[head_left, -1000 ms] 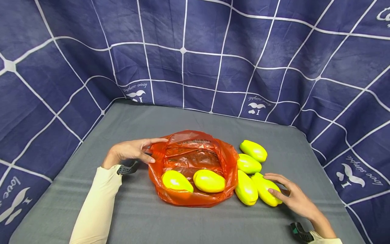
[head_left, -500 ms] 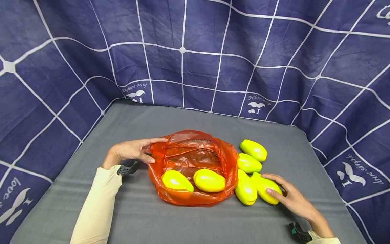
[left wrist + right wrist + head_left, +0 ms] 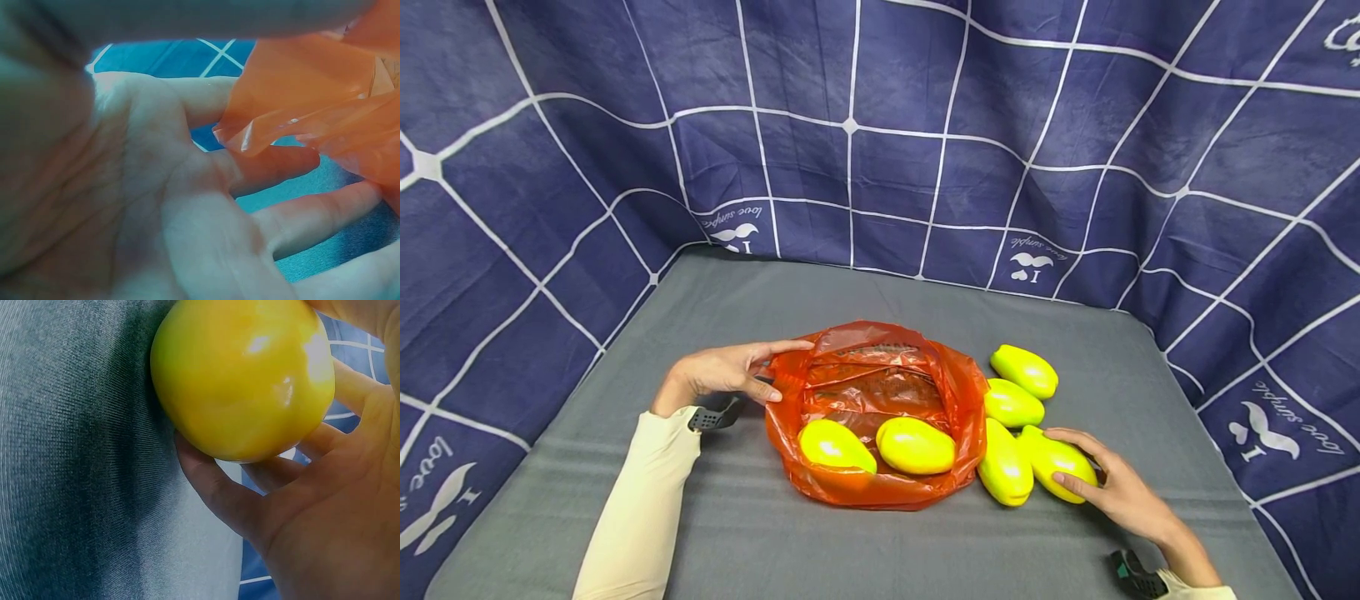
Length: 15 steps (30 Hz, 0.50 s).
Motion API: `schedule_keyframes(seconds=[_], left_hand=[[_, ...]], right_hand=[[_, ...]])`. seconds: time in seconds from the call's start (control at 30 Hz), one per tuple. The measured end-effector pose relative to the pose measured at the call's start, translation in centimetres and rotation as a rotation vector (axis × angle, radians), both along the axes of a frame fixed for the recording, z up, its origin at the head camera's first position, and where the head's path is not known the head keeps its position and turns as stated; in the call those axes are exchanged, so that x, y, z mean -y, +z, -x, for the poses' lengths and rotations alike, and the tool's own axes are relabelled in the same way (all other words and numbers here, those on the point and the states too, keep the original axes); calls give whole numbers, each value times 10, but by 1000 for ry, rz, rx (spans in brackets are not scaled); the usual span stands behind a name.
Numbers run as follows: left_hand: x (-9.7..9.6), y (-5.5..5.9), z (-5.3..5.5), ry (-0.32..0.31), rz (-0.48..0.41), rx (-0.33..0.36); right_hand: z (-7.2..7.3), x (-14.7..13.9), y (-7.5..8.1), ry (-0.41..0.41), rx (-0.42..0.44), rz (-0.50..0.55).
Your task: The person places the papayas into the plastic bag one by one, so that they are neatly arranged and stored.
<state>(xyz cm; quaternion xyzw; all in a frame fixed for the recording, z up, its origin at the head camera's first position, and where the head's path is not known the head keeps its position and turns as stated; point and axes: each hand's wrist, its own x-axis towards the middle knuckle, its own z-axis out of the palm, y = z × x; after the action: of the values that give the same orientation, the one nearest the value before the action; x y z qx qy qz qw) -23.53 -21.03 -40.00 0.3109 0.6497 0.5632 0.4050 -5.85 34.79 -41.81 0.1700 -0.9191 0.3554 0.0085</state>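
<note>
My right hand [image 3: 1123, 492] holds the nearest of the loose yellow papayas [image 3: 1057, 467], thumb on the near side and fingers along the far side. In the right wrist view the fingers [image 3: 219, 494] curve round the glossy papaya [image 3: 240, 381], which lies against the grey cloth. My left hand [image 3: 722, 371] is at the left side of a red plastic bag [image 3: 880, 492], index finger and thumb touching its rim. The left wrist view shows its fingers [image 3: 312, 219] spread and fairly straight, with the bag's film [image 3: 294, 87] over some of them. Two papayas [image 3: 914, 446] lie inside the bag's wide mouth.
Beside the bag's right side lie more papayas: one touching it [image 3: 1005, 462], another behind [image 3: 1013, 403] and a third farther back [image 3: 1024, 372]. Grey cloth [image 3: 820, 550] covers the tabletop. A blue curtain [image 3: 895, 167] with white grid lines encloses the back and sides.
My right hand has shifted slightly left over the papaya, its thumb lying a little farther across it. The left hand, bag and other papayas have stayed put.
</note>
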Motion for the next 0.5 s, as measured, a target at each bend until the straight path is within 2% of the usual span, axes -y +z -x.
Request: schedule_keyframes(seconds=[0.5], left_hand=[[0, 0, 0, -7, -6, 2]], right_hand=[[-2, -1, 6, -24, -7, -13]])
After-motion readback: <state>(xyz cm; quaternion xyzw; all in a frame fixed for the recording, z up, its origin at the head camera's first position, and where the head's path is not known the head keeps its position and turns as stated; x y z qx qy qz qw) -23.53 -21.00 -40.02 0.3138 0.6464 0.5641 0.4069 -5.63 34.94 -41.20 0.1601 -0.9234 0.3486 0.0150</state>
